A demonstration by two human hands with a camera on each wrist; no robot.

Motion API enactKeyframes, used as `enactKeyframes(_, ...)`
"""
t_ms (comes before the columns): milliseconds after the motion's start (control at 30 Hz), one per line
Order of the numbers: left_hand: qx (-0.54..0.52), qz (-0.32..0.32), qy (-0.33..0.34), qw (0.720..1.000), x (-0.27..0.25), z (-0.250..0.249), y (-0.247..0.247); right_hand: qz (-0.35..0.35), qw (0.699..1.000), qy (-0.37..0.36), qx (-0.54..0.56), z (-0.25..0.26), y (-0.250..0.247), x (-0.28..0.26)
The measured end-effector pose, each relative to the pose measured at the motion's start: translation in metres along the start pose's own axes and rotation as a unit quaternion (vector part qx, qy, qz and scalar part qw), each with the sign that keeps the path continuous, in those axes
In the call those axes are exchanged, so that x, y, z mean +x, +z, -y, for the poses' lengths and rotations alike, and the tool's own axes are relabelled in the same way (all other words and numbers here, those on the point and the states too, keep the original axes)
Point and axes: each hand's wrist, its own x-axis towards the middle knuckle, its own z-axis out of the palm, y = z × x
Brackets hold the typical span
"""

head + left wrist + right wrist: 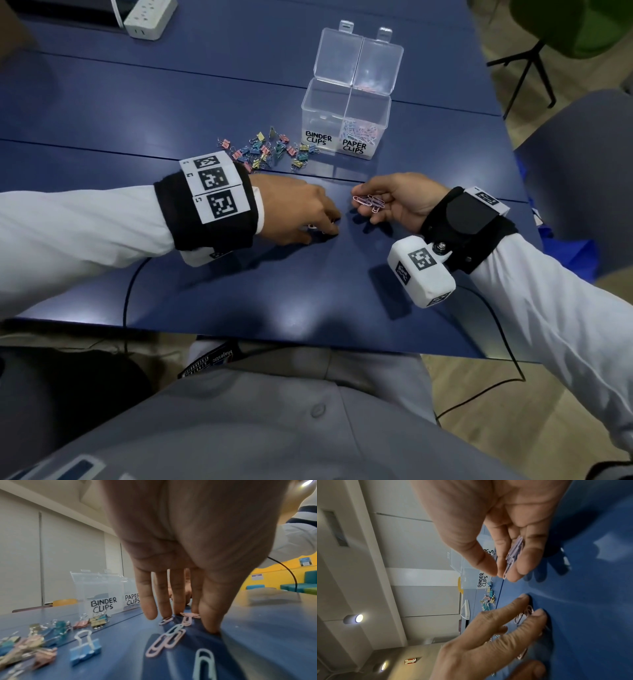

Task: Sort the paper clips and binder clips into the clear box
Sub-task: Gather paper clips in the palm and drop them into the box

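- The left hand (301,209) is palm-down on the blue table (102,113), fingers straight, tips pressing on loose paper clips (169,639) that lie flat under and just in front of it; it grips nothing yet.
- The right hand (394,202) is cupped palm-up just beside it, fingers curled round a small bunch of pink and lilac clips (368,202).
- To my eye the step is gathering the last flat clips; they look thin and hard to pinch off a smooth top, so dragging them together under the fingertips, or to the near table edge, then lifting, should go better than picking straight down.
- The clear box (346,116) stands well apart beyond both hands, both lids up; its right cell, labelled PAPER CLIPS, already holds a heap, while the BINDER CLIPS cell looks empty.
- The binder clips (270,150) lie scattered just left of the box, near the left wrist; a careless sweep could mix them in.
- The way from right hand to paper-clip cell is open; a power strip (150,15) sits far off.
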Motion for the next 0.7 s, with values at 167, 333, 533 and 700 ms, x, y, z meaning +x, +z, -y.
enactKeyframes(167,-0.046,-0.062,-0.003,0.997,-0.003,0.014,0.003,0.011,1.000,-0.002,-0.003,0.000,0.004,0.000)
enactKeyframes(333,-0.066,-0.097,-0.028,0.993,-0.001,0.024,0.003,0.021,1.000,-0.006,-0.005,0.002,0.011,-0.001)
enactKeyframes(533,-0.120,-0.090,-0.022,0.988,-0.006,0.037,-0.001,0.019,1.000,0.002,-0.001,0.005,0.016,-0.001)
enactKeyframes(700,-0.126,-0.072,-0.015,0.989,-0.011,0.044,0.002,0.023,1.000,0.005,0.000,0.006,0.019,0.000)
